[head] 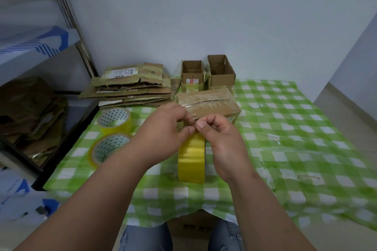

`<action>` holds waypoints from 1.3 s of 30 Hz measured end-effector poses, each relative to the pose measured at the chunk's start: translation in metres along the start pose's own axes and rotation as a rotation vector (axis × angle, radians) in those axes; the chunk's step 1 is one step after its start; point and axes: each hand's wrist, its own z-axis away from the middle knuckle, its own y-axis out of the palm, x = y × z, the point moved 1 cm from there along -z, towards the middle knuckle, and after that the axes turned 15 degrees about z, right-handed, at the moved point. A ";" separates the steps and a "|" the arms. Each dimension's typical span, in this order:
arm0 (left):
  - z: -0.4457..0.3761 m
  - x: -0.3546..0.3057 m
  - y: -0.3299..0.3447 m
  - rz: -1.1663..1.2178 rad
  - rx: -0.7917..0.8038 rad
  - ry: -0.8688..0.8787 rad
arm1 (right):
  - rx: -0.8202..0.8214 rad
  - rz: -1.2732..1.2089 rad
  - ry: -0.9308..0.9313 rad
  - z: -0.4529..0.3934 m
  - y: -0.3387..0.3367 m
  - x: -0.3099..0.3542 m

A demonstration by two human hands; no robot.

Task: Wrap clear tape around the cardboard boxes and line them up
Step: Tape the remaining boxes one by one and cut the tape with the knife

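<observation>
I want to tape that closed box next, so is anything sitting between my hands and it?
Nothing visible does. The left hand and right hand pinch the tape end above the upright tape roll, and the closed box lies directly behind them on the checkered tablecloth.

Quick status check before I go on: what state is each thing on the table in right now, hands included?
Left hand: pinching the tape end.
Right hand: pinching the tape end.
Held tape roll: on edge, under both hands.
Two spare tape rolls: lying flat, untouched.
Closed box: flaps shut, tape over the seam.
Two open boxes: upright, side by side, tops open.
Flattened cardboard: stacked by the wall.
</observation>
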 end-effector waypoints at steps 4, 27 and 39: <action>0.000 -0.006 0.001 0.013 -0.063 -0.005 | -0.064 0.019 -0.011 0.002 0.000 0.000; 0.023 -0.037 0.009 -0.087 -0.196 0.217 | 0.039 0.097 -0.021 0.017 -0.009 0.002; 0.024 -0.027 0.007 0.517 -0.211 -0.183 | -0.031 0.055 -0.013 0.031 -0.009 -0.010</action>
